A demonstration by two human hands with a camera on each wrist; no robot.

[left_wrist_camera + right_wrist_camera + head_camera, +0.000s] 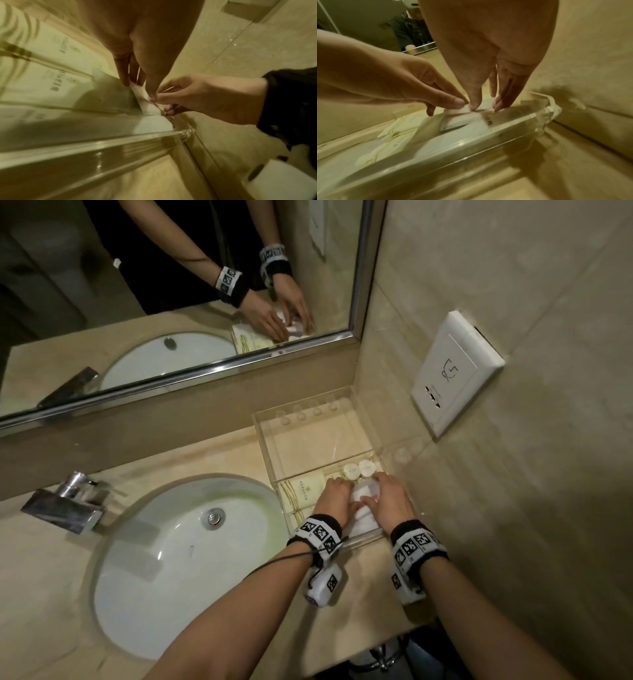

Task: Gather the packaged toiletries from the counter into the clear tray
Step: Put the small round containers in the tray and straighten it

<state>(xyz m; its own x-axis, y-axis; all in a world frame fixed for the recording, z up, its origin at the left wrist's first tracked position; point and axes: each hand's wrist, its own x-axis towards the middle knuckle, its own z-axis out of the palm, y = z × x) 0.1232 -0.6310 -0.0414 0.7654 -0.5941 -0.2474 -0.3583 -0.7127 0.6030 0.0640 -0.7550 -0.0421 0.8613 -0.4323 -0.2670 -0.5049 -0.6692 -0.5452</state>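
While both hands reach into the clear tray, the left hand and the right hand share a narrow fingertip grip on one small white packet, pinching its upper edge. That packet stands tilted at the tray's near right end, its long axis running roughly from the near wall toward the mirror. Cream boxes lie flat to its left, two round white caps just beyond. Left of the tray, a sink is set into the worktop.

Beige counter bearing clear tray.
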